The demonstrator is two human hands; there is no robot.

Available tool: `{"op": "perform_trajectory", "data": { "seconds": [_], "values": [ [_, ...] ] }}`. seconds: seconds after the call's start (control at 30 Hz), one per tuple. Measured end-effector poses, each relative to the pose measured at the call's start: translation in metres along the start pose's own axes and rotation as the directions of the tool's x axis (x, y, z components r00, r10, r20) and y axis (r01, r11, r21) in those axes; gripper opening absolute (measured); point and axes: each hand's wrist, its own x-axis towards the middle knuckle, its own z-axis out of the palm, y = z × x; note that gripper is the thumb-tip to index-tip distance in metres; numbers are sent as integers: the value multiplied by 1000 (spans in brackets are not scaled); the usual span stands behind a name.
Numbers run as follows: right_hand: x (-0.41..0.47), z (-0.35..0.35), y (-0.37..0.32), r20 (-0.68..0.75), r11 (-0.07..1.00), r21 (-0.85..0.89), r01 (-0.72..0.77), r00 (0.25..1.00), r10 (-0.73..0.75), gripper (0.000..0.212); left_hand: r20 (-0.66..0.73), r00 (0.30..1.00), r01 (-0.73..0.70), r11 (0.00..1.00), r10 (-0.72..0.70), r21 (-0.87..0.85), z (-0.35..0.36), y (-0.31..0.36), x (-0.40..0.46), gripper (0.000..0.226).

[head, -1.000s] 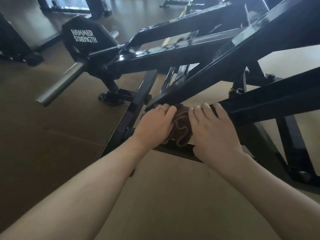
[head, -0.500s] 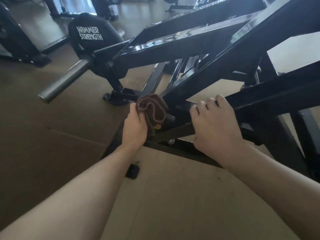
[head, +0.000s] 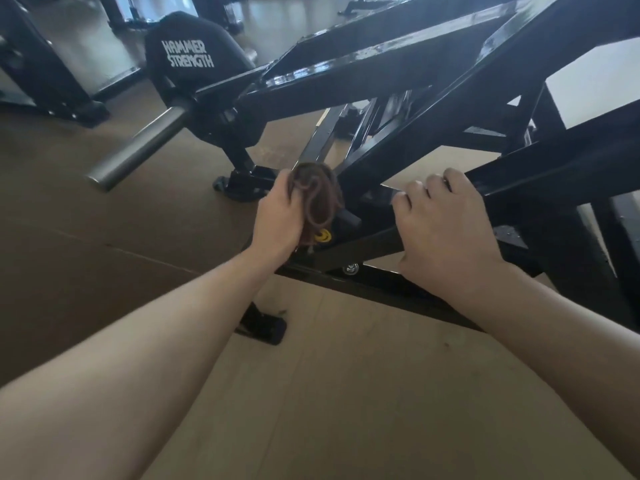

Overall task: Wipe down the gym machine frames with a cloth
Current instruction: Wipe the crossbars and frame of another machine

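Since a second earlier, the brown cloth [head: 317, 206] had left the spot between my two hands and travelled left with my left hand [head: 278, 220], up against the low junction of the black frame [head: 381, 74]. That junction, where the sloping tubes meet near the floor, is my landmark.

Far left of it, and well apart, stood a padded rest [head: 194, 51] lettered "HAMMER STRENGTH", with a bare steel peg [head: 138, 148] jutting out below it toward the floor [head: 86, 237].

Just left of the junction, my left hand's grip was closed around the bunched cloth, pressing the wad against the tube ends. I judged I held it balled so it could work into the tight corner there. A small yellow cap [head: 322, 235] showed just below the cloth.

Right of the junction, my right hand [head: 446, 230] lay over a rising tube, fingers curled across its top edge. I judged that grip was a brace to steady my lean while the left hand wiped; it held no cloth.

Most tubes above the junction looked glossy, but I could not tell which were already wiped.
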Motion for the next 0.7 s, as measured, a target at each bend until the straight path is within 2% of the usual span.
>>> {"op": "perform_trajectory", "data": {
  "seconds": [0.13, 0.27, 0.47, 0.53, 0.7],
  "values": [
    [0, 1, 0, -5, 1000, -6, -3, 1000, 3, 44, 3, 1000, -12, 1000, 12, 6, 5, -3, -17, 22],
    [-1, 3, 1, -21, 1000, -14, 25, 999, -25, 34, -5, 996, 85, 996, -85, -20, 7, -1, -16, 29],
    [-1, 10, 2, -62, 998, -30, 53, 997, -54, 33, -29, 965, 259, 965, -260, -52, 7, 1, -22, 36],
    [-1, 13, 2, -72, 998, -30, 57, 996, -59, 32, -25, 949, 313, 950, -313, -7, 6, -1, -27, 35],
    [-2, 19, 5, -139, 996, -34, 82, 987, -86, 33, -16, 950, 312, 940, -313, 137, 4, 2, -47, 32]
  ]
}}
